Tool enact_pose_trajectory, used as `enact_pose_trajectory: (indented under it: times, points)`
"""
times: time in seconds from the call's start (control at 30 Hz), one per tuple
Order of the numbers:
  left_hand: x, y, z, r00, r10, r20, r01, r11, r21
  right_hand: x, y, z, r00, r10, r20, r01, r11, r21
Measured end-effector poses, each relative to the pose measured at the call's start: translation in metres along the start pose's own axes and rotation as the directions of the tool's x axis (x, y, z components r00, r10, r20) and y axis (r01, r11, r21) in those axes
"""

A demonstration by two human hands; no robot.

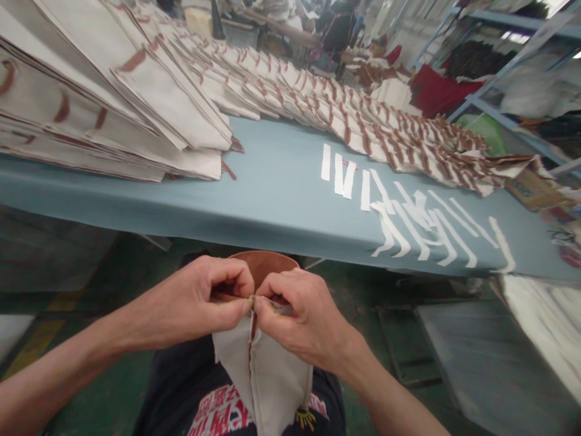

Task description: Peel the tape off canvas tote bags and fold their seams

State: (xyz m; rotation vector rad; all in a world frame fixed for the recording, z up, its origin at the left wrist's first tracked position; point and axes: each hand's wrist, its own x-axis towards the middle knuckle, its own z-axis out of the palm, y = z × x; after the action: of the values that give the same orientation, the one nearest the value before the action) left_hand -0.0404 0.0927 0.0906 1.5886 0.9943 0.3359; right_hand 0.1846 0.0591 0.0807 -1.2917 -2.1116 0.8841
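A blue table (281,175) crosses the frame, its left end cut off. Stacked cream panels (172,103), also cropped, fill the upper left. At lower centre, a cream cloth piece (279,378) runs off the bottom edge; the left hand (195,303) and right hand (304,309) pinch its top, partly hiding it. Right of centre, overlapping white strips (365,191) blur together.

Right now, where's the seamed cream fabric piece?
In the head view, the cream fabric piece is at bottom centre, pinched at its top by the left hand and right hand, nearer the camera than the blue table.
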Motion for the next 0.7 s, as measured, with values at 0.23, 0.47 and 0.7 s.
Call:
enact_pose_trajectory:
  times: [0.23, 0.47, 0.7]
  points:
    - [0.0025, -0.0074, 0.0022, 0.999, -0.012, 0.035, 0.013, 0.999, -0.039, -0.0044, 0.0018, -0.0001, 0.999, -0.046, 0.007, 0.046, 0.999, 0.005]
    - [0.0050, -0.0048, 0.0037, 1.000, 0.019, -0.016, -0.019, 1.000, -0.014, -0.0022, 0.0062, 0.0009, 0.998, -0.070, 0.006, 0.070, 0.997, 0.035]
    - [-0.0008, -0.0110, 0.0032, 1.000, -0.003, -0.022, 0.003, 1.000, 0.010, -0.0022, 0.0086, -0.0001, 0.995, -0.095, -0.015, 0.095, 0.995, 0.033]
